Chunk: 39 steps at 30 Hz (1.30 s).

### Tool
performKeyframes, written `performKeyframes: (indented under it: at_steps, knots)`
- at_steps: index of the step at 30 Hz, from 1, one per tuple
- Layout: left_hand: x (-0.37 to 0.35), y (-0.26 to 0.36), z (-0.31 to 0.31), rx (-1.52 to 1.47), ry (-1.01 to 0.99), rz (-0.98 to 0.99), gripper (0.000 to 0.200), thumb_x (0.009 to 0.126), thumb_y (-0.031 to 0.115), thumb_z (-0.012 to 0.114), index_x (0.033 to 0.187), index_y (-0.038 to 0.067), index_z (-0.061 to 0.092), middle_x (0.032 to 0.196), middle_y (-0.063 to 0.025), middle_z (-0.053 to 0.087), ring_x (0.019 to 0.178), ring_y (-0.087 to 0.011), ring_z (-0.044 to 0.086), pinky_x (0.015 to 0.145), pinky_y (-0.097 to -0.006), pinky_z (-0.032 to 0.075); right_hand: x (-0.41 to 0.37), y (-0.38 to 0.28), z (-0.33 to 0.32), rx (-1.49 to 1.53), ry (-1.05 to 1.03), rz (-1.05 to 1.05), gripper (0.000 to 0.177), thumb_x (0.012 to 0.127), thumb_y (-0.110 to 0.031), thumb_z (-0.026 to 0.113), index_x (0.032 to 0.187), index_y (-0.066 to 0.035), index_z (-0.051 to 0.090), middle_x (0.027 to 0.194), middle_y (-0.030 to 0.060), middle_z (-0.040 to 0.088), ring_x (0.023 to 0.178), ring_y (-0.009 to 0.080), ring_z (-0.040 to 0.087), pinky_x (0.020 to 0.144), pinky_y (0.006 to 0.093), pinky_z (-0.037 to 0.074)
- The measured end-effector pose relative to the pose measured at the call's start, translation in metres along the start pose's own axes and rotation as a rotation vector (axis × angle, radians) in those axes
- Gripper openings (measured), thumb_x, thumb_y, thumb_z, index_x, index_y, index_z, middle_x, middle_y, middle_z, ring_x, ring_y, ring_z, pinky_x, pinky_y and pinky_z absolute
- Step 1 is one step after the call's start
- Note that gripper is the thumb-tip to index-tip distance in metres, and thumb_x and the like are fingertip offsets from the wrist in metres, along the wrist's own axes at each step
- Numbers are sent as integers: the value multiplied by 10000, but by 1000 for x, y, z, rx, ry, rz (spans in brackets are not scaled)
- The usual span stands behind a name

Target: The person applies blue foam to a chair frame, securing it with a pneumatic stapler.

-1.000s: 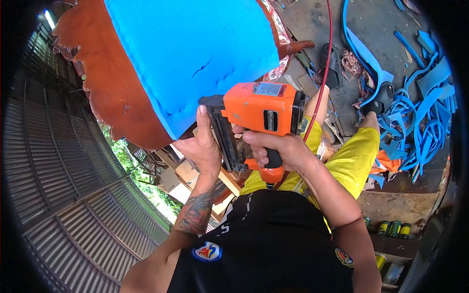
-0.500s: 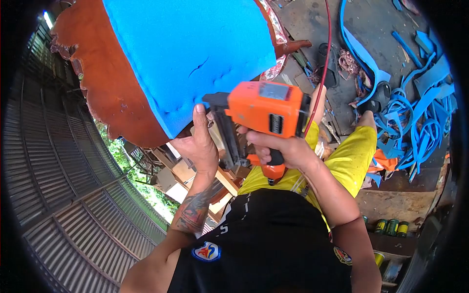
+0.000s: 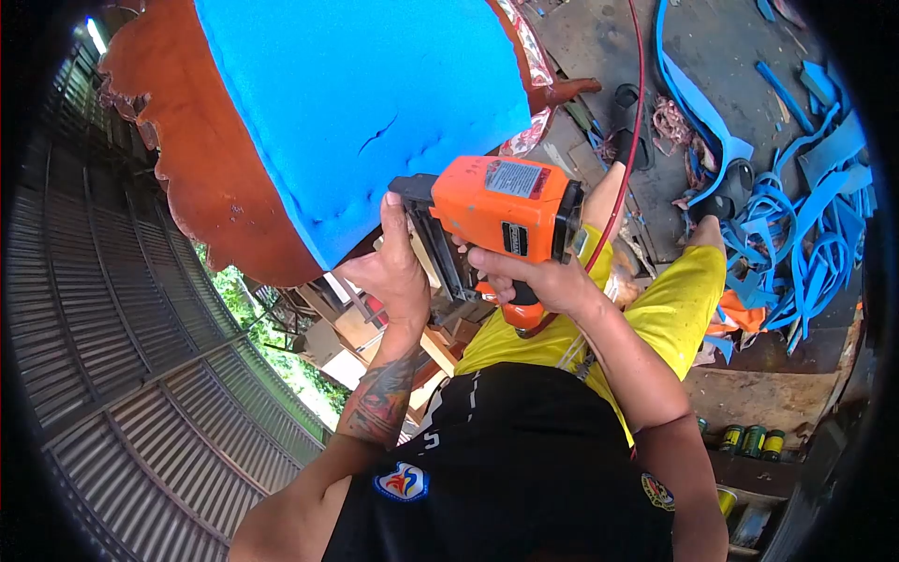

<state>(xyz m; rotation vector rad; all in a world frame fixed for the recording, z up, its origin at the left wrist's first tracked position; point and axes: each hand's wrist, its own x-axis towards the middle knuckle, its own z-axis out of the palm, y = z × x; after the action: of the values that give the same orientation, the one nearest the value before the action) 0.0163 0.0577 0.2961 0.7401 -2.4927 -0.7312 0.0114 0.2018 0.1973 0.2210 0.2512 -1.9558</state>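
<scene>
A sheet of blue foam (image 3: 356, 103) lies over a reddish-brown wooden piece (image 3: 201, 122) with a ragged edge. At the foam's near corner is my left hand (image 3: 391, 276), thumb pointing up along the edge and the other fingers mostly hidden beneath it. My right hand (image 3: 538, 281) is wrapped round the handle of an orange pneumatic staple gun (image 3: 496, 206). The gun's black nose sits at the foam's near edge, close to my left thumb. From the gun's end, a red air hose (image 3: 629, 159) runs upward.
Blue foam offcuts (image 3: 805, 234) are heaped on the floor at right, beside my sandalled feet (image 3: 726, 192). Several small green-and-yellow cans (image 3: 754, 440) stand on a low shelf. Corrugated metal sheeting (image 3: 122, 375) rises at left, with wooden pieces (image 3: 351, 328) below the foam.
My left hand has shifted slightly, its thumb now closer to the gun's nose. The staple gun has turned a little in my right hand, showing more of its label. The foam stays put.
</scene>
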Motion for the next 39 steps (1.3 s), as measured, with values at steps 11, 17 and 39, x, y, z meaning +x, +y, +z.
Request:
performKeyframes:
  at_steps: [11, 17, 39]
  knots:
    - [-2, 7, 3, 6, -23, -32, 569, 947, 87, 727, 1389, -56, 399, 1320, -201, 575, 1161, -246, 606, 1034, -397, 480, 10, -3, 1, -1, -6, -24, 295, 900, -239, 792, 1087, -45, 670, 665, -7, 604, 533, 81, 555, 511, 266, 458]
    - [0, 5, 7, -17, 49, 25, 666, 911, 68, 762, 1390, -88, 325, 1233, -217, 586, 1094, -235, 613, 999, -395, 482, 11, -9, 2, -1, -27, -21, 252, 907, -215, 781, 1054, -42, 671, 661, -5, 592, 522, 81, 549, 505, 267, 453]
    - [-13, 21, 1, 1625, -1209, 808, 746, 1032, 467, 461, 1593, 10, 280, 1670, -204, 226, 1567, -376, 125, 1266, -554, 65, -262, -112, -137, -12, 1031, -685, 268, 975, -179, 665, 1192, -22, 651, 672, -35, 436, 587, 99, 437, 583, 275, 386]
